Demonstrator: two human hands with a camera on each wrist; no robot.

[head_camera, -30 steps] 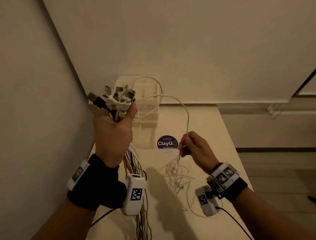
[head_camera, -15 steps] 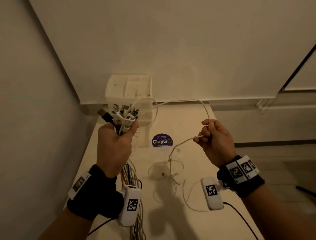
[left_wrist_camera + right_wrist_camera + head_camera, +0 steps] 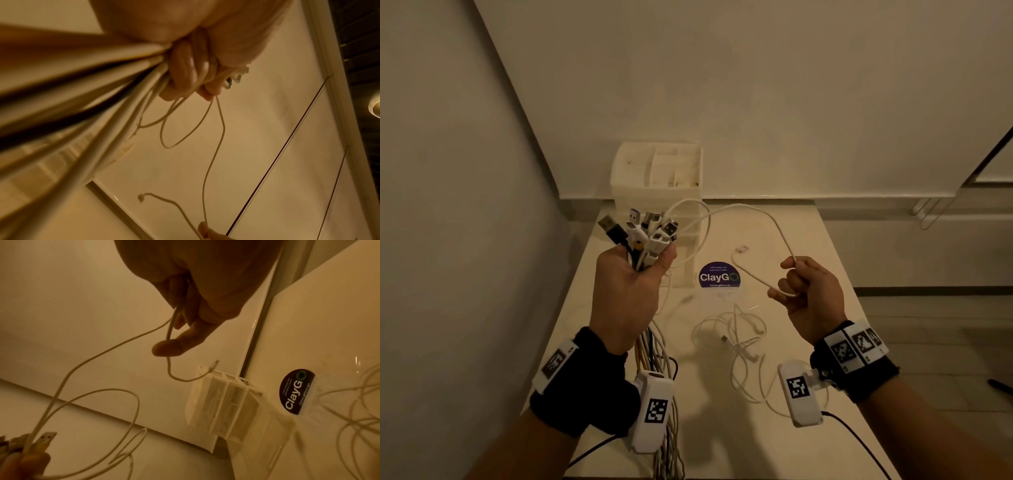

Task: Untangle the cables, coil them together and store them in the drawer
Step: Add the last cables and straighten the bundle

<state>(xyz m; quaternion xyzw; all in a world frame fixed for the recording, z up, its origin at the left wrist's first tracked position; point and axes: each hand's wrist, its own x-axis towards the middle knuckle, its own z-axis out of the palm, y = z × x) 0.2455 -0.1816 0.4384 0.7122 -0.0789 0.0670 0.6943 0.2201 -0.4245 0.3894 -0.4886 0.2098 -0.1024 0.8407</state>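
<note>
From the head view, your left hand (image 3: 628, 291) fists a bundle of cables (image 3: 643, 236) with every plug end fanned upward, keeping the sorted ends together while the tails hang past the worktop's near edge. Your right hand (image 3: 810, 298) curls round one white cable (image 3: 743, 207) arching across from that bundle, its free plug dangling clear of the loose tangle (image 3: 736, 339) lying mid-worktop (image 3: 835, 308). The drawer unit (image 3: 657, 178) waits at the far left corner. Left wrist: fingers (image 3: 185, 68) clamped tight on the cords, thin loops hanging below. Right wrist: the cable (image 3: 115, 347) runs through your curled fingers (image 3: 185, 309), thumb free, so it can probably slide.
</note>
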